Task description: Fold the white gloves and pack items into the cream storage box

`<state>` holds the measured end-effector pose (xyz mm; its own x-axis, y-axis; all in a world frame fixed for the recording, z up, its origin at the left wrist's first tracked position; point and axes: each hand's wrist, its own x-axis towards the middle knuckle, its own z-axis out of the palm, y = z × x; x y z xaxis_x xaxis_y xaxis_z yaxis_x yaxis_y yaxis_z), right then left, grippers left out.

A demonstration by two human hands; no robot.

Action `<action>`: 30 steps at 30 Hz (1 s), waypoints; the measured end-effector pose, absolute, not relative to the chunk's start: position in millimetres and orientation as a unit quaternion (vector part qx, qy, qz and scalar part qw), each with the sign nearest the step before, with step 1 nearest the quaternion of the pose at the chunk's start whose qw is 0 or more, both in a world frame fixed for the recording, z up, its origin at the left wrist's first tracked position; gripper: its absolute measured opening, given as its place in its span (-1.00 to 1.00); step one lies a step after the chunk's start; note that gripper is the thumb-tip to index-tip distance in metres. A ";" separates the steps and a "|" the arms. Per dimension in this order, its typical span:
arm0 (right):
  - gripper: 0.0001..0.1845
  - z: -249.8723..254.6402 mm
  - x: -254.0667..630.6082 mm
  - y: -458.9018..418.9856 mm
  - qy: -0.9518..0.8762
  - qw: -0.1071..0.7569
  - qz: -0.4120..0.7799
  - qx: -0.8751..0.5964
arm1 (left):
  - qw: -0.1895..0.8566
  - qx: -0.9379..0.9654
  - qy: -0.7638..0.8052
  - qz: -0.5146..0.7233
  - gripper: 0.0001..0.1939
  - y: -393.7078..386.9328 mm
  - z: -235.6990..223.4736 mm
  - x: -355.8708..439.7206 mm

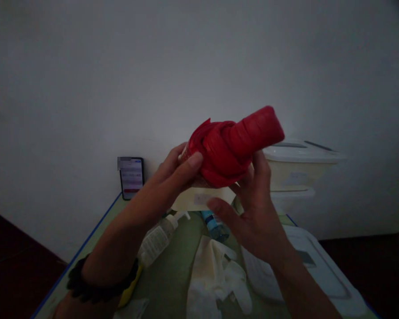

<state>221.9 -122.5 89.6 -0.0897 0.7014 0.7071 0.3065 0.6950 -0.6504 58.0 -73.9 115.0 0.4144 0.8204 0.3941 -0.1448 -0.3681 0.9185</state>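
A bottle-shaped thing (pixel 224 148) is held up in front of me, its shiny red wrapping twisted around the neck, which points up and right. My left hand (pixel 177 170) is closed around its lower left side, with the thumb pressed on the red wrapping. Against the right underside, the fingers of my right hand (pixel 252 204) support it; their tips are partly hidden behind it, and the thumb stands away. Little shows of the pale, patterned body beneath the wrapping. A pump bottle (pixel 158 239) lies below my left arm, and white gloves (pixel 216 274) lie beneath both hands.
A phone (pixel 132 179) leans against the wall at left. Behind my right hand are lidded white bins (pixel 295 173). A blue bottle (pixel 216 228) lies mid-table, and a white lid (pixel 322 261) at right. The green table (pixel 166 279) has blue edges.
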 end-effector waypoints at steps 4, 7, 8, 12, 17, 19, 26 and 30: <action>-0.37 93.7 223.1 -124.8 -0.677 0.607 0.188 -0.370 | 0.423 0.784 0.217 0.399 -0.46 -82.0 114.0 51.0; -0.45 97.2 227.4 -124.1 -0.650 0.627 0.216 -0.371 | 0.367 0.842 0.233 0.321 -0.41 -84.9 112.4 39.5; -0.48 96.9 228.7 -122.4 -0.643 0.632 0.230 -0.368 | 0.339 0.860 0.247 0.289 -0.41 -85.9 112.1 36.1; -0.60 90.6 231.7 -113.3 -0.630 0.606 0.312 -0.372 | 0.244 0.907 0.282 0.195 -0.58 -90.3 111.7 27.8; -0.70 90.1 233.0 -111.1 -0.607 0.573 0.411 -0.366 | 0.233 0.899 0.307 0.207 -0.32 -89.0 110.4 22.1; -0.69 90.7 233.7 -111.4 -0.613 0.565 0.419 -0.361 | 0.235 0.885 0.325 0.235 -0.09 -86.7 109.6 20.1; -0.61 71.5 225.5 -99.9 -0.603 0.554 0.469 -0.331 | 0.235 0.892 0.289 0.255 0.09 -80.1 104.5 23.2; -0.68 67.7 219.6 -96.7 -0.554 0.565 0.531 -0.305 | 0.243 0.886 0.292 0.267 0.13 -79.7 102.4 28.2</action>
<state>219.6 -96.7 67.7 -0.1764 0.9369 0.3018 -0.2615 0.2510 -0.9320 28.2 -79.7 102.4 0.6873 0.6463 0.3315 0.3874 -0.7122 0.5854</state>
